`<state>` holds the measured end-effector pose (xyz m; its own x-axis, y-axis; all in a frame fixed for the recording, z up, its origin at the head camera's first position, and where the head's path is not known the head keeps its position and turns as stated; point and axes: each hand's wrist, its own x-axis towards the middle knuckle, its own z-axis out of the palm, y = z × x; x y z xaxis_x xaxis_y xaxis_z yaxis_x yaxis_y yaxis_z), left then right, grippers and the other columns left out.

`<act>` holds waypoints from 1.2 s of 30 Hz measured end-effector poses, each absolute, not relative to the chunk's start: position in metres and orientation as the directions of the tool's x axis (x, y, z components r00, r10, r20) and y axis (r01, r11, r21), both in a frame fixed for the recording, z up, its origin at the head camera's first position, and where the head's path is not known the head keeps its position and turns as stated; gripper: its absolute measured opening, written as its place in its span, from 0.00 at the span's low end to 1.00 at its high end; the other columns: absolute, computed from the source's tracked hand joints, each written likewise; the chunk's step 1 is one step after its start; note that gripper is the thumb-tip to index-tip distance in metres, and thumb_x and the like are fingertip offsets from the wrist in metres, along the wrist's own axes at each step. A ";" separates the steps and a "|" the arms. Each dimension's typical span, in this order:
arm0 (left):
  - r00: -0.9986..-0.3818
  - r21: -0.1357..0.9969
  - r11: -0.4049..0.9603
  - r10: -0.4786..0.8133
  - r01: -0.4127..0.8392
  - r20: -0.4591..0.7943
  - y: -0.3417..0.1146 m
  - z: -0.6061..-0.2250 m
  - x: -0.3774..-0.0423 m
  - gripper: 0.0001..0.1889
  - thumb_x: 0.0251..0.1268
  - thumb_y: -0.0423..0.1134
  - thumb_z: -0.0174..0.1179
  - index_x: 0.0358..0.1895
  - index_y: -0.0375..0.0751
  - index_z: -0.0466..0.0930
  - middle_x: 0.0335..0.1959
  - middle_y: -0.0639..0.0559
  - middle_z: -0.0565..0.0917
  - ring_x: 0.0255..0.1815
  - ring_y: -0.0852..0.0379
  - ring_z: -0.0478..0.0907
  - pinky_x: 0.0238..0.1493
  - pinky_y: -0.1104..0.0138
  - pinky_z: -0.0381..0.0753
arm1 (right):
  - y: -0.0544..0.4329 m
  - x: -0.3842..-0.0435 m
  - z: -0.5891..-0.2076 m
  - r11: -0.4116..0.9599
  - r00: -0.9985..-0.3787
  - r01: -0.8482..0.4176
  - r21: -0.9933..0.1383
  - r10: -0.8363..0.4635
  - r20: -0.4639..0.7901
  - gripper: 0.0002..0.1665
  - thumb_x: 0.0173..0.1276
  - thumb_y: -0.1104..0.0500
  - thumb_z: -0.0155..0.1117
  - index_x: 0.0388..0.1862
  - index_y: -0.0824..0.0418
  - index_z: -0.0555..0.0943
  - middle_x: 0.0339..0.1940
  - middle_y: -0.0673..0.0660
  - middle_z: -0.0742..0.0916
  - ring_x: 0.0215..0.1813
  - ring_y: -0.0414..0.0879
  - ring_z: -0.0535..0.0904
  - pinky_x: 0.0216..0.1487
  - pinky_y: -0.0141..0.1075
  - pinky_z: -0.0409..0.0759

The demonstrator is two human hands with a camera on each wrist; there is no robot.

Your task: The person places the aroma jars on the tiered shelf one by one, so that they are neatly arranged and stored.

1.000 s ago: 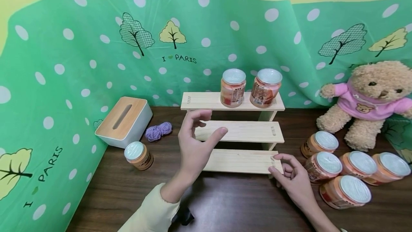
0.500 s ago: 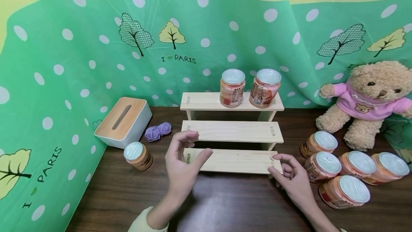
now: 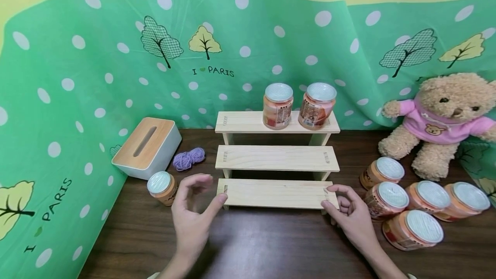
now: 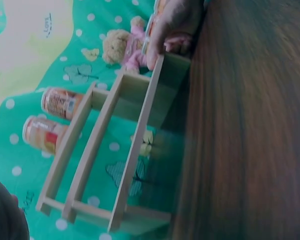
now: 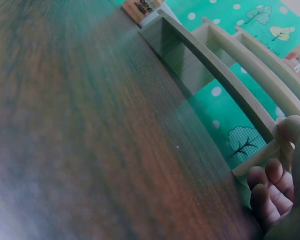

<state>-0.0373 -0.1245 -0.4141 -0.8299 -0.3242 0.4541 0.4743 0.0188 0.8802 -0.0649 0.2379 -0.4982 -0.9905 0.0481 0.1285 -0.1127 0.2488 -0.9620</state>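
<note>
A three-step wooden shelf (image 3: 277, 158) stands in the middle of the table. With thumb and fingers my right hand (image 3: 348, 214) pinches the right end of its lowest board; in the right wrist view the other fingers (image 5: 270, 197) curl below that board. Left of the lowest board is my left hand (image 3: 191, 214), holding nothing, its thumb and loosely bent fingers apart. The nearest thing to it is a lidded orange jar (image 3: 162, 187), partly behind the hand. On the top board stand two jars, one at its middle (image 3: 277, 106) and one to the right (image 3: 317, 106).
Several more lidded jars (image 3: 392, 200) stand at the right, in front of a teddy bear (image 3: 438, 119) in a pink top. A tissue box (image 3: 147, 147) and purple yarn (image 3: 188, 159) lie at the left. A green dotted cloth (image 3: 128, 68) hangs behind.
My left hand has moved left and down from in front of the shelf to beside the lone jar. The right hand stays on the lowest board.
</note>
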 end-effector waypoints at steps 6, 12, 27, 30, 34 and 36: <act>-0.819 0.893 0.035 -0.386 0.448 0.426 -0.147 -0.421 -0.029 0.25 0.54 0.11 0.74 0.57 0.20 0.80 0.51 0.44 0.87 0.54 0.52 0.82 0.56 0.67 0.81 | 0.238 -0.064 -0.497 0.255 -0.990 -0.113 -0.960 0.050 0.130 0.23 0.74 0.73 0.74 0.63 0.67 0.78 0.19 0.58 0.84 0.16 0.44 0.78 0.17 0.36 0.77; -0.778 0.874 0.017 -0.448 0.486 0.441 -0.169 -0.425 -0.026 0.25 0.54 0.10 0.73 0.57 0.19 0.80 0.51 0.45 0.88 0.53 0.53 0.82 0.55 0.71 0.82 | 0.237 -0.064 -0.497 0.256 -0.991 -0.103 -0.961 0.055 0.121 0.23 0.74 0.72 0.75 0.63 0.67 0.78 0.18 0.57 0.83 0.15 0.45 0.77 0.17 0.37 0.76; -0.712 0.906 0.116 -0.581 0.407 0.394 -0.215 -0.426 -0.027 0.24 0.58 0.13 0.74 0.59 0.21 0.81 0.49 0.46 0.87 0.50 0.52 0.82 0.50 0.73 0.82 | 0.238 -0.065 -0.498 0.254 -0.990 -0.114 -0.960 0.050 0.131 0.23 0.73 0.73 0.75 0.63 0.67 0.78 0.18 0.57 0.83 0.15 0.44 0.77 0.17 0.36 0.76; -0.703 0.923 0.154 -0.608 0.352 0.369 -0.220 -0.429 -0.029 0.24 0.58 0.15 0.75 0.58 0.22 0.82 0.49 0.46 0.87 0.49 0.52 0.81 0.49 0.74 0.81 | 0.238 -0.064 -0.498 0.256 -0.991 -0.109 -0.961 0.053 0.126 0.23 0.74 0.73 0.75 0.63 0.67 0.78 0.18 0.57 0.83 0.16 0.44 0.77 0.17 0.36 0.77; -0.698 0.944 0.203 -0.636 0.260 0.329 -0.224 -0.435 -0.032 0.24 0.58 0.18 0.78 0.58 0.27 0.84 0.51 0.45 0.87 0.50 0.52 0.80 0.48 0.74 0.80 | 0.237 -0.064 -0.498 0.254 -0.991 -0.107 -0.961 0.053 0.124 0.23 0.74 0.73 0.75 0.63 0.67 0.79 0.18 0.57 0.83 0.16 0.44 0.77 0.17 0.36 0.76; -0.694 0.949 0.226 -0.648 0.218 0.313 -0.227 -0.438 -0.034 0.25 0.58 0.19 0.79 0.59 0.28 0.84 0.51 0.45 0.87 0.51 0.52 0.80 0.48 0.74 0.79 | 0.237 -0.064 -0.498 0.253 -0.991 -0.108 -0.961 0.052 0.125 0.23 0.74 0.73 0.74 0.63 0.67 0.78 0.18 0.57 0.83 0.16 0.45 0.77 0.17 0.37 0.76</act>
<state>-0.0339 -0.2266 -0.4382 -0.6940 -0.6481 0.3134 0.2179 0.2258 0.9495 -0.0642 0.2370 -0.4977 -0.9908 0.0518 0.1252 -0.1083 0.2529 -0.9614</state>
